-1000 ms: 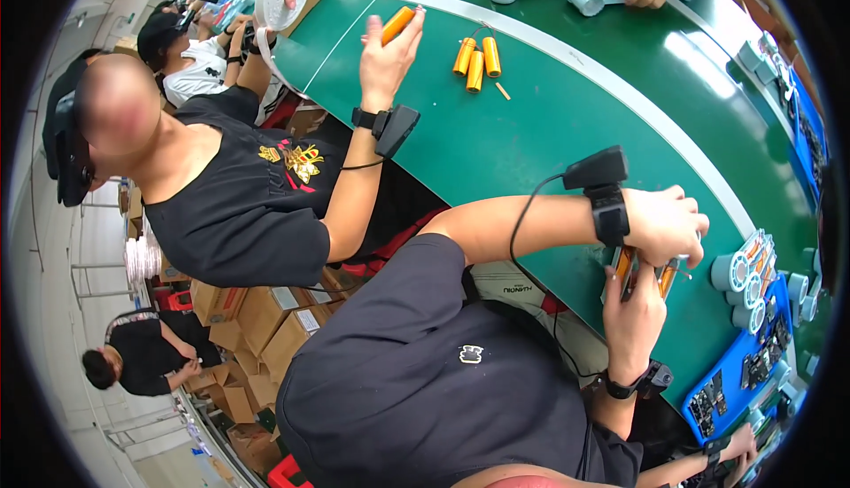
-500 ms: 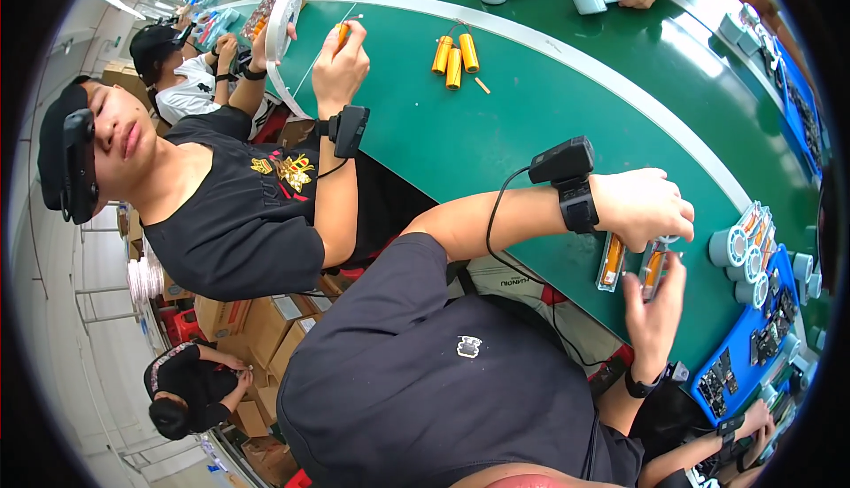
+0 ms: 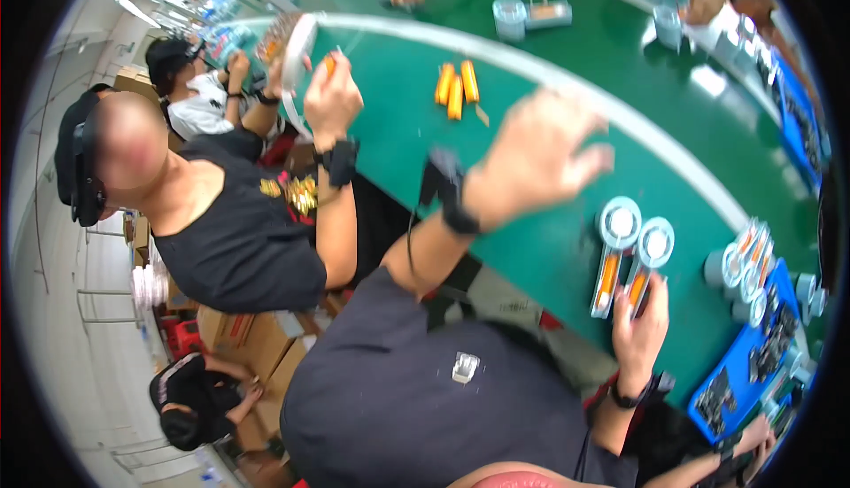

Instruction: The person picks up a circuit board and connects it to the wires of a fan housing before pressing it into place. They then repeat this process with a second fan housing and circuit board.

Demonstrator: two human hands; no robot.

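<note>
My left hand (image 3: 542, 153) is raised over the green table, smeared by motion, its thumb and fingers apart with nothing seen in them. My right hand (image 3: 641, 333) grips the handle end of a light-blue plastic housing (image 3: 656, 243) with a round head and an orange cylindrical battery in its handle. Close beside it on the left lies a second such housing (image 3: 620, 220), also with an orange battery in its handle; no hand touches it. Both round heads point away from me.
Several orange batteries (image 3: 456, 96) lie together on the green table. At right stand more light-blue housings (image 3: 728, 268) and a blue tray (image 3: 722, 373) of dark parts. A co-worker's hand (image 3: 332, 98) at left holds a small orange piece. A white strip (image 3: 531, 45) curves across the table.
My left hand has left the housings and swung up and to the left. The two round heads are now uncovered. My right hand stays at the right housing, slightly lower in view.
</note>
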